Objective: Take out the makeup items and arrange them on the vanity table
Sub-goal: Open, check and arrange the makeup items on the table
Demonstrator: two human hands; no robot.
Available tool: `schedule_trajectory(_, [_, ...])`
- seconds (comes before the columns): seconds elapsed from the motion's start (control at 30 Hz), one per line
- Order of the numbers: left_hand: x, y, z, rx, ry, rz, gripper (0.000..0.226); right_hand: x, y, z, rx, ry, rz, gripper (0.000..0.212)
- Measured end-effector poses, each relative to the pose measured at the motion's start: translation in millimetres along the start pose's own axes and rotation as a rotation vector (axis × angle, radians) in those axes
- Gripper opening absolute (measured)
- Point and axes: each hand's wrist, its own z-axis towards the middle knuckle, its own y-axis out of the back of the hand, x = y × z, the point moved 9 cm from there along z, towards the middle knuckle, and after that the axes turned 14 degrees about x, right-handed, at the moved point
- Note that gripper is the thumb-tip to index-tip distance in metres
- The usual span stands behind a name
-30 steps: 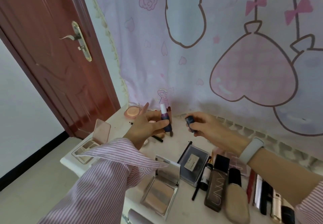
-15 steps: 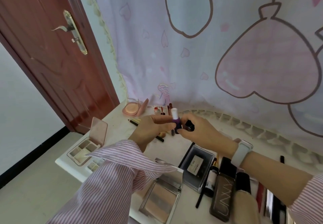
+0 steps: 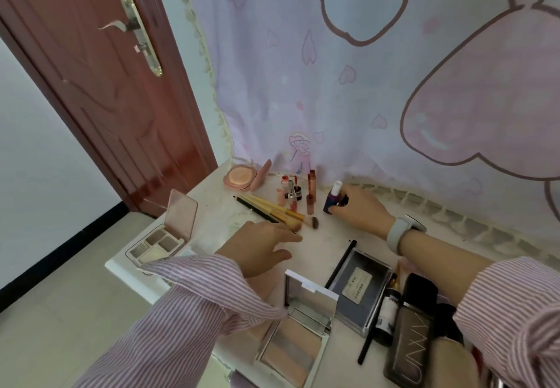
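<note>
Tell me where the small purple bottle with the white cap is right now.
The purple bottle stands upright at the table's back edge, gripped by the right hand, just right of the lipsticks.

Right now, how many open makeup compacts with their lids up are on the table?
3: a round pink compact at the back by the curtain, a pink eyeshadow palette at the left edge, and a mirrored powder palette in front. Sleeves may hide others.

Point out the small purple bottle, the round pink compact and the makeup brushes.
small purple bottle [image 3: 331, 201], head view, on its dark body.
round pink compact [image 3: 240, 177], head view, on its powder pan.
makeup brushes [image 3: 272, 207], head view, on the wooden handles.
</note>
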Motion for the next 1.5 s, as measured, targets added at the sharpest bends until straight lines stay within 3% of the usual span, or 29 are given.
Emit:
schedule_trajectory(0.13, [-2,-8,1,0.025,-0.011,0.061,0.038,0,-5,7,-0.001,-0.036,-0.067,0.033])
schedule_trajectory(0.3, [-7,-13,1,0.011,-0.016,0.156,0.033,2,-5,7,-0.020,-0.017,-0.020,0.039])
schedule_trajectory(0.5, [-5,-19,-1,0.033,-0.017,0.126,0.035,-26,-2,-2,0.092,-0.132,0.311,0.009])
schedule_trajectory(0.6, [-8,-18,-2,0.031,-0.013,0.109,0.036,-35,10,-11,-0.001,-0.110,0.373,0.006])
schedule_trajectory(0.8, [-12,-14,-4,0.018,-0.007,0.141,0.038,-28,17,-19,-0.137,0.036,0.219,0.016])
schedule_trajectory(1.0, [-10,-16,-4,0.020,0.011,0.131,0.038,-26,8,-6,-0.167,-0.001,0.113,0.013])
schedule_trajectory(1.07, [-9,-17,-3,0.022,0.016,0.110,0.038,-25,5,-4,-0.142,-0.011,0.078,0.020])
schedule_trajectory(1.2, [-7,-19,-4,0.006,0.016,0.100,0.038,-26,4,-18,-0.131,-0.092,0.129,0.057])
schedule_trajectory(1.27, [-6,-21,-5,0.002,0.017,0.094,0.037,-23,7,-36,-0.166,-0.095,0.177,0.050])
schedule_trajectory(1.3, [-5,-21,-5,0.001,0.017,0.093,0.037,-14,3,-42,-0.108,-0.055,0.134,0.041])
schedule_trajectory(1.43, [-5,-19,-5,0.004,0.019,0.086,0.037,26,-47,-58,0.399,0.092,-0.352,0.024])
schedule_trajectory(1.5, [-5,-19,-6,0.004,0.023,0.086,0.037,29,-56,-57,0.477,0.092,-0.482,0.021])
